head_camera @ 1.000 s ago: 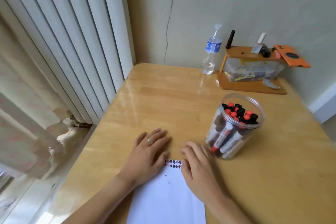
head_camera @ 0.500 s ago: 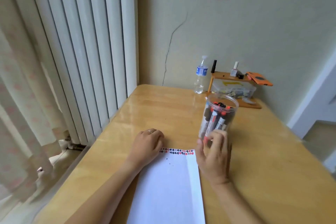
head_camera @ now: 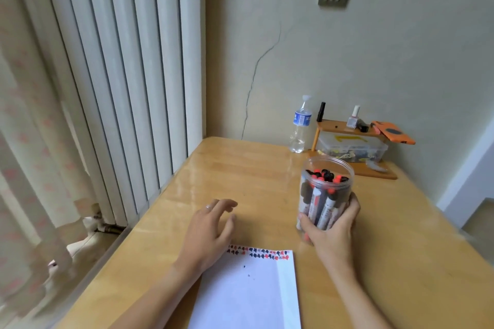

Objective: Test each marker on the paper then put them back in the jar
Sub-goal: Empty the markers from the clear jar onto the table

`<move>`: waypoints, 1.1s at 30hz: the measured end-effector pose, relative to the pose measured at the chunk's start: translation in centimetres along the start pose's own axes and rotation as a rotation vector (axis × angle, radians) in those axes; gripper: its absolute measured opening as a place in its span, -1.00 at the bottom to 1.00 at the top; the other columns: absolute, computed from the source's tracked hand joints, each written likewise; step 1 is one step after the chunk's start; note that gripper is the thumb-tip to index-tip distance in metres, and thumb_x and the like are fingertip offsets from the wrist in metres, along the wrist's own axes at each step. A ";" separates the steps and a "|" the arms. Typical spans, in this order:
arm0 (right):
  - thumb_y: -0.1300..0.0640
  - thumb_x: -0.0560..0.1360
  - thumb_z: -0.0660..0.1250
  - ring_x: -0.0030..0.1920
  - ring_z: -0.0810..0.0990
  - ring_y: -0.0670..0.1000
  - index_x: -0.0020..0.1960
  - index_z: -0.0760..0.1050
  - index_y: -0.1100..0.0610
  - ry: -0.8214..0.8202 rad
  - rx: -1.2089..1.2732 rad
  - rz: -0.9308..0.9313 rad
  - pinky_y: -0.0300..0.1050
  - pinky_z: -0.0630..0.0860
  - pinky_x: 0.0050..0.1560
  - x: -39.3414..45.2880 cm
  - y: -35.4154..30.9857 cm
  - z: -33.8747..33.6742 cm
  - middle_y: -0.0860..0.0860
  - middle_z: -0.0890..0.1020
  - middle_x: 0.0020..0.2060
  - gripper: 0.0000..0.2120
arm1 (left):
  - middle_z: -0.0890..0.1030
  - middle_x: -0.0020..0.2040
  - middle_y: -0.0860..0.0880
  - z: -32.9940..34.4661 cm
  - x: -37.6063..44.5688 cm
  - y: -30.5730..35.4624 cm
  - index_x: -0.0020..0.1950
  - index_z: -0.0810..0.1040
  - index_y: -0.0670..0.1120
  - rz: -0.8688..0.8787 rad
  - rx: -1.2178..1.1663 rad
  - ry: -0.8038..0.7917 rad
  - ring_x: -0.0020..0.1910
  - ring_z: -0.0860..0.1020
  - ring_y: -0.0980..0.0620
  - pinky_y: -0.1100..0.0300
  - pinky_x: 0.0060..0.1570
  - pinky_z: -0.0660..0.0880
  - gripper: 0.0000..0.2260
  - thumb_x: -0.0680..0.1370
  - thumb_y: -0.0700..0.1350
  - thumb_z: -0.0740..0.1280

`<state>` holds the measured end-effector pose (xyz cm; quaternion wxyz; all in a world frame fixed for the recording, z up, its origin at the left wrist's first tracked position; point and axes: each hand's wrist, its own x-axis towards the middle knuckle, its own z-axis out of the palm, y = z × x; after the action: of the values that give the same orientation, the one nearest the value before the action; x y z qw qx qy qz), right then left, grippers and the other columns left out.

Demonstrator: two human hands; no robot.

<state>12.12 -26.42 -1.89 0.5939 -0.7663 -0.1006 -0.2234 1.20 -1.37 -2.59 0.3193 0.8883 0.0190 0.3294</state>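
A clear plastic jar (head_camera: 326, 181) stands open-topped on the wooden table, packed with several markers (head_camera: 324, 176) with red and black caps. My right hand (head_camera: 332, 232) grips the jar's lower part, thumb on the left wall and fingers round the right. A white sheet of paper (head_camera: 248, 294) lies near the front edge, with rows of small red and black test marks along its top. My left hand (head_camera: 209, 232) hovers over the paper's top left corner, fingers relaxed and spread, holding nothing. A ring shows on one finger.
At the back right stand a water bottle (head_camera: 300, 125) and a small wooden shelf (head_camera: 352, 152) bearing a clear box, small bottles and an orange phone case (head_camera: 394, 135). White vertical blinds (head_camera: 120, 75) and a curtain line the left. The table (head_camera: 254, 176) ends at the wall.
My right hand has closed round the jar's base. My left hand has lifted from a curled rest and spread its fingers. The camera has tilted upward since the oldest frame.
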 end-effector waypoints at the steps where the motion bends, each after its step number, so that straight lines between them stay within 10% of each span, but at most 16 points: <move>1: 0.12 0.22 0.71 0.37 0.49 0.10 0.55 0.13 -0.14 -0.017 -0.055 -0.083 0.24 0.55 0.28 0.1 -0.1 0.0 0.01 0.46 0.41 0.09 | 0.56 0.12 0.22 -0.2 0.4 0.7 0.28 0.53 0.10 0.004 -0.038 0.030 0.17 0.53 0.23 0.17 0.15 0.47 -0.73 0.65 0.10 0.17; 9: 0.15 0.10 0.63 0.44 0.41 0.18 0.59 0.25 -0.03 -0.302 -0.714 -0.632 0.28 0.13 0.56 1.4 -2.7 1.0 0.09 0.45 0.40 0.11 | 0.48 0.43 0.13 0.6 3.9 4.5 0.47 0.41 0.31 -0.386 -0.937 -0.169 0.41 0.46 0.20 0.02 0.35 0.49 -0.53 0.58 0.35 0.12; 16: 0.28 0.11 0.62 0.51 0.36 0.20 0.61 0.24 -0.13 -0.435 -0.918 -0.694 0.39 0.08 0.55 0.5 -3.4 2.4 0.12 0.43 0.43 0.16 | 0.44 0.31 0.02 3.9 2.8 1.7 0.33 0.42 0.16 -0.387 -0.639 0.024 0.35 0.40 0.07 0.17 0.35 0.38 -0.76 0.67 0.11 0.25; 20: 0.33 0.10 0.61 0.55 0.32 0.19 0.62 0.22 -0.17 -0.439 -0.960 -0.718 0.38 0.04 0.56 0.9 -3.5 2.9 0.10 0.40 0.47 0.20 | 0.66 0.25 0.01 2.7 2.9 2.1 0.40 0.52 -0.06 -0.360 -0.845 -0.152 0.25 0.61 0.06 0.28 0.13 0.53 -0.72 0.76 -0.09 0.11; 28: 0.47 0.13 0.55 0.49 0.40 0.26 0.58 0.33 -0.16 -0.329 -1.044 -0.852 0.44 0.02 0.55 1.3 -4.3 4.4 0.14 0.46 0.45 0.14 | 0.66 0.29 -0.09 4.5 3.7 1.2 0.38 0.57 -0.02 -0.672 -1.022 -0.097 0.33 0.59 -0.07 -0.15 0.43 0.40 -0.45 0.71 0.27 -0.02; 33: 0.42 0.41 0.10 0.43 0.46 0.28 0.54 0.40 -0.14 -0.253 -1.055 -0.992 0.45 0.10 0.53 1.8 -5.3 4.3 0.14 0.50 0.42 -0.20 | 0.64 0.32 -0.09 4.5 3.8 1.6 0.44 0.54 -0.06 -0.684 -1.146 -0.094 0.36 0.57 -0.06 -0.12 0.47 0.35 -0.41 0.72 0.24 -0.09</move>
<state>12.44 -21.03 2.66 -0.0411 -0.8345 -0.3826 -0.3944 6.60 -4.23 -2.14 0.8276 0.5356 0.1078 0.1284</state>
